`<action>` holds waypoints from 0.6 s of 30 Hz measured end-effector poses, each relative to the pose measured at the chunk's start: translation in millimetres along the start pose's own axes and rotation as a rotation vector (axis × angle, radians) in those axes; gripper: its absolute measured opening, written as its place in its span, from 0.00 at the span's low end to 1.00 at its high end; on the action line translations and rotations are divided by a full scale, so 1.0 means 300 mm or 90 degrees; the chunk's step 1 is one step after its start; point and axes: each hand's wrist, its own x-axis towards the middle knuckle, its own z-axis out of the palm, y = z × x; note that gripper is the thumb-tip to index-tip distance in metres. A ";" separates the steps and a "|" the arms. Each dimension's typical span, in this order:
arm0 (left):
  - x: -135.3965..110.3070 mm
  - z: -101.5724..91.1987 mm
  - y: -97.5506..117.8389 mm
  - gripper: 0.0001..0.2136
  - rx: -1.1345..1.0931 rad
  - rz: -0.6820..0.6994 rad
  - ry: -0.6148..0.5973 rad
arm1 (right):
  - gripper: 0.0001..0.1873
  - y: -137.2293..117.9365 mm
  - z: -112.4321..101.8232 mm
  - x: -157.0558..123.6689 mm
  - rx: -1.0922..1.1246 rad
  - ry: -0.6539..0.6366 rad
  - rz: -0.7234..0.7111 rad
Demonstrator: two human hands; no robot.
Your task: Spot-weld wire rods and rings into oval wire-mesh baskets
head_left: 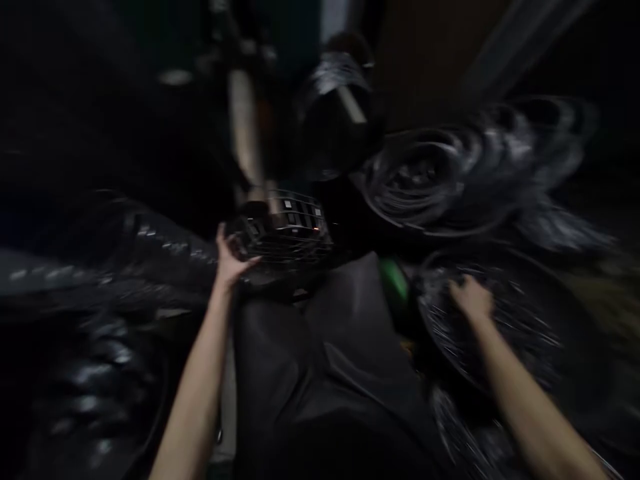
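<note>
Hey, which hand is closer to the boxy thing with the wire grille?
Left. The left hand is at the left end of the boxy thing; contact is unclear. The right hand is farther off, at a round tub.

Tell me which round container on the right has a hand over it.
The lower container, beneath the right hand; no hand is over the upper one with coils.
</note>
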 end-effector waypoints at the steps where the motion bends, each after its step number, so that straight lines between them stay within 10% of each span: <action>1: -0.007 0.000 -0.001 0.65 0.000 -0.012 0.008 | 0.33 -0.023 -0.016 -0.015 0.018 0.024 0.020; 5: -0.059 -0.013 -0.017 0.61 0.014 -0.014 0.076 | 0.20 -0.160 0.012 -0.148 0.317 0.105 0.020; 11: -0.178 -0.059 0.058 0.56 0.002 0.102 0.061 | 0.22 -0.391 0.154 -0.339 0.449 -0.204 -0.136; 18: -0.252 -0.063 0.180 0.46 0.203 0.203 -0.029 | 0.19 -0.708 -0.155 -0.313 0.495 -0.492 -0.316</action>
